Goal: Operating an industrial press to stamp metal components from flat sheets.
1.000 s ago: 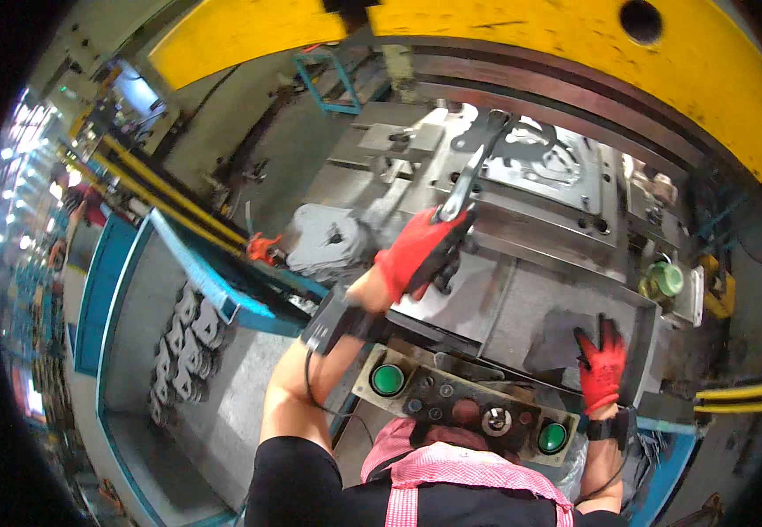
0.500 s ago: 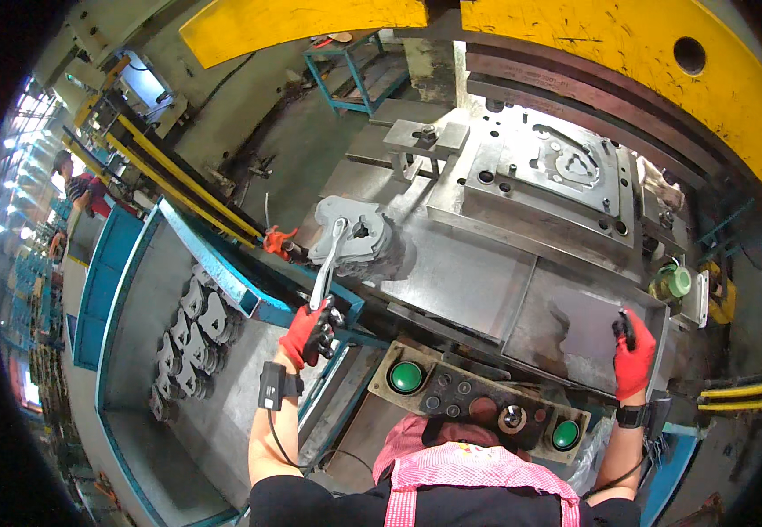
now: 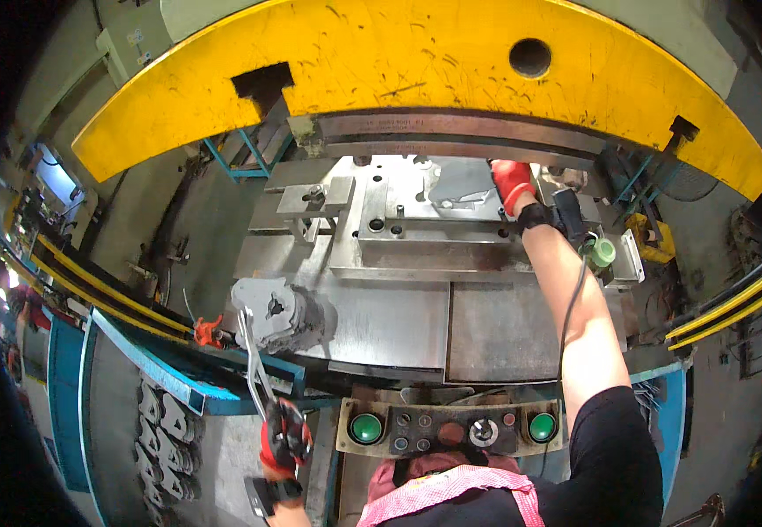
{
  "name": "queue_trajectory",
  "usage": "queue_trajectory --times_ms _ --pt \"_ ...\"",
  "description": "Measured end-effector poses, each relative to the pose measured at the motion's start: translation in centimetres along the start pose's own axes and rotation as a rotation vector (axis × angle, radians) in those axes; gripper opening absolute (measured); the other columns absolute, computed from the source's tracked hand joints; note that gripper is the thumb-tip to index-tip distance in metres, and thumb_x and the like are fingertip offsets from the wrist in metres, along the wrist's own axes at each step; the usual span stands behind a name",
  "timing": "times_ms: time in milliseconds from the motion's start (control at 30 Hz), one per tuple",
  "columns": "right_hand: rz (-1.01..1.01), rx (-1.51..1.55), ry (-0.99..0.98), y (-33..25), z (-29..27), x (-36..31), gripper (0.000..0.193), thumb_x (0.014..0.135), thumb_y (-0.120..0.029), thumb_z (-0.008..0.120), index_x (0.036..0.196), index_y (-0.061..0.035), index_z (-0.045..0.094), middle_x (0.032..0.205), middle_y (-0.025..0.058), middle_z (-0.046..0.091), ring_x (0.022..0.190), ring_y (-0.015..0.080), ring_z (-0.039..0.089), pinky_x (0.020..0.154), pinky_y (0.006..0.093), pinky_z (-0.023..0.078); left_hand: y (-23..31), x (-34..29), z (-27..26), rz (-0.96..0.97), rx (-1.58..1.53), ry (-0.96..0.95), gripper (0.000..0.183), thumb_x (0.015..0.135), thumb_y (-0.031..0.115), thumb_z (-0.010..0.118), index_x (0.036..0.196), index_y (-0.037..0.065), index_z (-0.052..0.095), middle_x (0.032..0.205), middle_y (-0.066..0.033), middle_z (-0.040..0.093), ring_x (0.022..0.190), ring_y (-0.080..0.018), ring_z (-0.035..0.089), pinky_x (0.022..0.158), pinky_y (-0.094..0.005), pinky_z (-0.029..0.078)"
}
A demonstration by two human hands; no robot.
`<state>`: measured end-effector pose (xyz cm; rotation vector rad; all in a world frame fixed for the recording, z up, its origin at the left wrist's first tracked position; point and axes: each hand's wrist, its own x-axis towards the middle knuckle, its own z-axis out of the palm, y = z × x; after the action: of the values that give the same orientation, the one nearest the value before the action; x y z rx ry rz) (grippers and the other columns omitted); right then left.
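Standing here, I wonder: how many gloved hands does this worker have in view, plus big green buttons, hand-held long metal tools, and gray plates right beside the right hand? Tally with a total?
Gloved hands: 2 (left hand, right hand)
Big green buttons: 2
Long metal tool in the left hand: 1
Gray plate beside the right hand: 1
Total: 6

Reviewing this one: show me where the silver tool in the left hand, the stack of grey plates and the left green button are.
Silver tool (image 3: pixel 254 363): head view, midway along its long shaft.
Stack of grey plates (image 3: pixel 268 324): head view, top plate's surface.
Left green button (image 3: pixel 366 428): head view, centre of its cap.
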<state>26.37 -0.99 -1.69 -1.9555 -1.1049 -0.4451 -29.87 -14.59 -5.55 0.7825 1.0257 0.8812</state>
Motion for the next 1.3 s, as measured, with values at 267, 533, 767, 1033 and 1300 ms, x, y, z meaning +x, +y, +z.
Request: queue_trajectory --times_ms 267,533,767,1033,1300 --pt "-0.191 -0.595 -0.125 -1.7 2.2 0.0 0.031 0.081 -0.032 0.048 0.093 -0.0088 0.064 0.096 0.0143 0.063 0.091 0.0344 0.058 0.078 0.046 0.044 -6.4 -5.3 -4.3 -0.156 -0.075 0.12 0.036 0.089 0.046 0.038 0.075 0.014 0.047 0.046 0.0008 0.037 0.031 -0.0124 0.035 0.029 -0.0258 0.029" --pt "-0.147 -0.463 -0.402 -4.0 -4.4 -3.9 0.047 0.08 -0.047 0.045 0.109 -0.0125 0.059 0.13 0.0181 0.039 0.123 0.0355 0.03 0.099 0.054 0.014 -14.8 -1.1 -6.1 -0.266 0.275 0.425 0.031 0.084 0.039 0.051 0.09 0.009 0.058 0.053 -0.002 0.048 0.037 -0.0124 0.042 0.034 -0.0278 0.034" --pt "-0.331 -0.33 -0.61 -6.8 -3.0 -4.3 0.051 0.085 -0.042 0.038 0.128 -0.0147 0.04 0.135 0.0103 0.035 0.127 0.0285 0.029 0.103 0.05 0.017 -17.1 1.0 -7.5 -0.356 0.125 0.246 0.038 0.086 0.041 0.044 0.106 0.01 0.056 0.046 -0.0032 0.041 0.031 -0.0174 0.038 0.031 -0.033 0.038" --pt "-0.235 -0.409 -0.605 -8.7 -0.9 -4.6 0.048 0.085 -0.04 0.039 0.12 -0.0083 0.048 0.127 0.0099 0.045 0.119 0.0263 0.04 0.102 0.0463 0.021 -18.2 -2.1 -9.1 -0.38 0.186 0.37 0.032 0.087 0.037 0.044 0.1 0.012 0.059 0.043 -0.0003 0.038 0.03 -0.0154 0.037 0.032 -0.0334 0.037" --pt "-0.298 -0.482 -0.635 -8.8 -2.1 -5.0 0.046 0.086 -0.037 0.037 0.118 -0.0059 0.048 0.126 0.0117 0.046 0.118 0.0267 0.041 0.1 0.0455 0.025 -18.6 -4.1 -10.1 -0.277 0.241 0.382 0.028 0.085 0.036 0.049 0.097 0.012 0.058 0.044 -0.0013 0.039 0.032 -0.0164 0.039 0.032 -0.0327 0.036"
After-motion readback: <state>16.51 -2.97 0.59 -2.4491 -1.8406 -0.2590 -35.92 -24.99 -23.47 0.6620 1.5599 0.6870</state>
